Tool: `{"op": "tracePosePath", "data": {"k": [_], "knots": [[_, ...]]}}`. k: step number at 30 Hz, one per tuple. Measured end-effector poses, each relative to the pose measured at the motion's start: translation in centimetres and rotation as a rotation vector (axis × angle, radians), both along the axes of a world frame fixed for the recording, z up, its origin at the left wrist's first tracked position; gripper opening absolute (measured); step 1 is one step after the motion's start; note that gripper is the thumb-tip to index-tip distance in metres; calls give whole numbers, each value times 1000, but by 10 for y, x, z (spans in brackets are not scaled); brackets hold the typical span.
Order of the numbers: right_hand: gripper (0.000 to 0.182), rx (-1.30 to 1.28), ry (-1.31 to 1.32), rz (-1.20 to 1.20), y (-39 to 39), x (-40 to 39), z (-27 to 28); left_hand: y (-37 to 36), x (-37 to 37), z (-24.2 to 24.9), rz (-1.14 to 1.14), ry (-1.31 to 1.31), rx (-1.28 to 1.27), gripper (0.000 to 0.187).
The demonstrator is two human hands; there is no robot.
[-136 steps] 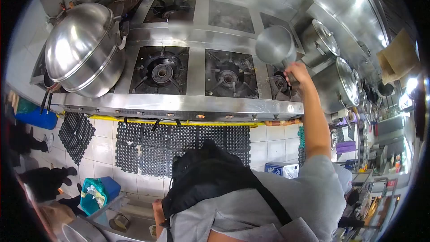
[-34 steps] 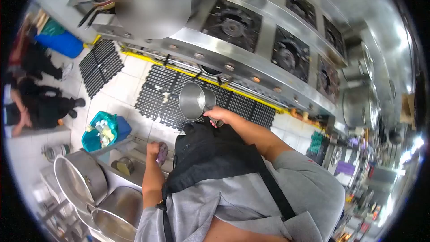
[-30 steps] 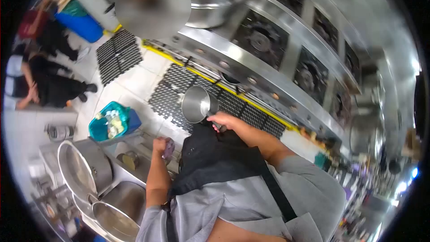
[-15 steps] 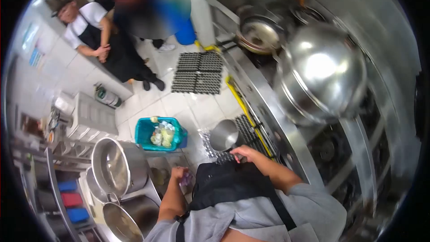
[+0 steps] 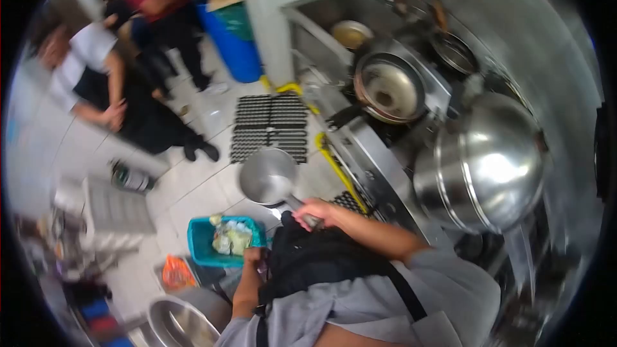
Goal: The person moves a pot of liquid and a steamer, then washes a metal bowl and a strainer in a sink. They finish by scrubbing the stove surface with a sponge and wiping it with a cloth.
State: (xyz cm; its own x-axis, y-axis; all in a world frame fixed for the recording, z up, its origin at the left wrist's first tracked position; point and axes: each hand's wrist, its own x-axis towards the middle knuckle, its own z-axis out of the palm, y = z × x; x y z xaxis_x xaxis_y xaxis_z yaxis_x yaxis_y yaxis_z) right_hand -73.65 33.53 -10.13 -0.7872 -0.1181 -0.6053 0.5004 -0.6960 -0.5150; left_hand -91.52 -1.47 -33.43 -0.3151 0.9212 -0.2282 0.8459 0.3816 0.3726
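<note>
My right hand [image 5: 315, 213] is wrapped around the long handle of a grey metal saucepan [image 5: 268, 177]. The pan is held out in front of me over the floor, its open mouth facing up, and its inside looks bare. My left hand [image 5: 254, 256] hangs low at my side, fingers closed, beside the teal bin [image 5: 195, 244] in this view. A small bit of something purple shows below that hand; it is too blurred to name.
The stove with a large domed metal pot [image 5: 482, 160] and a frying pan [image 5: 389, 87] runs along my right. Big stockpots [image 5: 186, 321] stand lower left. A black floor mat [image 5: 268, 128] lies ahead. Two people [image 5: 128, 96] [image 5: 160, 0] stand near a blue barrel [image 5: 234, 45].
The saucepan has swung forward and to the left, still in my right hand. My view has shifted ahead, and the stockpots have slid toward the lower edge. The left hand stays closed.
</note>
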Motion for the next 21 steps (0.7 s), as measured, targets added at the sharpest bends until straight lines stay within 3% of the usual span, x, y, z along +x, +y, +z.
{"op": "tracePosePath", "data": {"k": [1, 3, 4, 6, 7, 8, 9, 10, 11, 13, 14, 18, 19, 21], "knots": [[14, 19, 59, -36, 14, -23, 20, 9, -27, -17, -19, 37, -8, 24], [19, -6, 215, -157, 46, -63, 69, 37, -67, 7, 391, -724, 66, 27], [25, 79, 277, -207, 65, -78, 91, 55, -92, 8, 358, -726, 57, 27], [34, 139, 357, -361, 104, -99, 139, 79, -149, 9, -17, -135, -90, 25], [35, 163, 399, -435, 128, -108, 160, 90, -175, 2, -35, -133, -93, 25], [39, 165, 439, -485, 154, -112, 174, 108, -197, -11, 137, -402, 9, 18], [41, 232, 459, -541, 179, -113, 192, 127, -216, -16, 313, -673, 114, 25], [40, 250, 454, -615, 204, -116, 209, 154, -222, 16, 677, -850, 75, 24], [38, 349, 444, -672, 234, -119, 217, 179, -235, 31, 666, -853, 76, 24], [40, 534, 364, -774, 296, -122, 239, 236, -247, 82, 860, -960, 51, 16], [39, 536, 325, -837, 326, -123, 249, 266, -253, 107, 872, -977, 103, 11], [25, 618, 228, -972, 480, -128, 255, 349, -323, 79, 787, -960, 268, 9], [9, 556, 278, -1029, 516, -130, 257, 363, -343, 71, 771, -952, 286, 8], [7, 558, 258, -1102, 582, -136, 262, 389, -383, 73, 766, -1038, 271, 9]]}}
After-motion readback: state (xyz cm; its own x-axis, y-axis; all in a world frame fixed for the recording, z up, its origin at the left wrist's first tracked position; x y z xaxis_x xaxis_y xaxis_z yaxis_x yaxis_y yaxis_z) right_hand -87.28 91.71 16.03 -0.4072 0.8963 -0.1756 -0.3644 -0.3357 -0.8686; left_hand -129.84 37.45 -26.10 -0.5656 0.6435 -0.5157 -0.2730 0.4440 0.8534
